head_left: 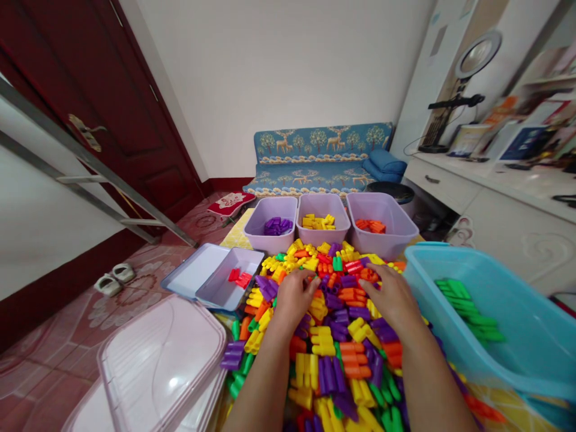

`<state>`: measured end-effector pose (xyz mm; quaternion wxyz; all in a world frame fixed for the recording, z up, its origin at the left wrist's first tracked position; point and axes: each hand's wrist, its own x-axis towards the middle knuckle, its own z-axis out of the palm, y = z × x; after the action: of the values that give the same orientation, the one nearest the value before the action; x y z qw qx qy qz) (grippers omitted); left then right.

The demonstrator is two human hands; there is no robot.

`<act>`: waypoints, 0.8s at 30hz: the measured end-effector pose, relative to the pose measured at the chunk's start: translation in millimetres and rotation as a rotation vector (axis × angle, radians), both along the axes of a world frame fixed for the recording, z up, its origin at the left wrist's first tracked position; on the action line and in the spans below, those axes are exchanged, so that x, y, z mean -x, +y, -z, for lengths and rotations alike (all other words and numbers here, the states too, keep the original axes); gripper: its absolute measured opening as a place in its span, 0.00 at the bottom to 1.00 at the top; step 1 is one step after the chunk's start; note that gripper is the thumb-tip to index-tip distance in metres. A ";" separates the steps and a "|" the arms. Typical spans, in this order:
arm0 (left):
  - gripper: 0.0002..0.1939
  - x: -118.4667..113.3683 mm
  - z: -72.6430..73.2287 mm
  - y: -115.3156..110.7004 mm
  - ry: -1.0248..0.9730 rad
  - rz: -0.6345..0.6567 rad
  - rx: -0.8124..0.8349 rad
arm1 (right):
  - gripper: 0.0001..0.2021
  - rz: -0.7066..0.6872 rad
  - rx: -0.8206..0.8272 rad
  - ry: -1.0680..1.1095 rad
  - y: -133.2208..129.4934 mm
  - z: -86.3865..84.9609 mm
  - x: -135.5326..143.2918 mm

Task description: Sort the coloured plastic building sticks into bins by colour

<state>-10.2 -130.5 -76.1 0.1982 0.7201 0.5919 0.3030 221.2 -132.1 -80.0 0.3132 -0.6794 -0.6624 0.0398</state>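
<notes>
A large pile of plastic pieces [323, 340] in yellow, orange, purple, green and red covers the table. My left hand [294, 295] is over the pile's left part, fingers apart and curved, with no piece seen in it. Over the right part, my right hand [387, 292] has its fingers spread and also holds nothing visible. Behind the pile stand three lilac bins: one with purple pieces [278, 226], one with yellow pieces [318, 222] and one with orange pieces [371, 226]. Green pieces [470, 309] lie in the blue tub [531, 336] at right. Red pieces [240, 278] rest in an open box [218, 288] at left.
Clear lids [166, 360] are stacked at the left front. A metal ladder [96, 168] leans by the dark red door [103, 90]. Beyond the table are a blue patterned sofa [315, 174] and a red stool [231, 203]. A white cabinet [517, 204] stands at right.
</notes>
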 end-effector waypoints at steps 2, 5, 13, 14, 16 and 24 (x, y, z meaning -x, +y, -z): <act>0.19 0.1 -3.9 -3.8 0.034 0.032 -0.025 | 0.19 -0.003 0.094 -0.067 -4.8 -6.6 2.0; 0.29 0.2 -7.5 -9.1 0.121 0.117 -0.034 | 0.19 -0.103 0.227 -0.109 -12.6 -15.9 11.4; 0.35 -2.9 -8.0 -12.6 0.240 0.181 -0.074 | 0.30 -0.366 0.292 -0.142 -17.6 -10.0 52.3; 0.35 -3.5 -8.5 -12.5 0.239 0.175 -0.071 | 0.28 -0.361 0.283 -0.136 -16.5 -8.8 54.6; 0.33 -4.8 -9.5 -12.1 0.232 0.158 -0.062 | 0.24 -0.343 0.276 -0.109 -14.2 -7.3 56.9; 0.27 -8.4 -4.9 -8.3 0.198 0.133 -0.063 | 0.35 -0.344 0.346 -0.049 -12.2 -2.9 62.1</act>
<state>-1.8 -138.8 -71.2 0.1355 0.7900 0.5497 0.2352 159.1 -144.3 -77.1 0.1648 -0.6007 -0.7592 0.1888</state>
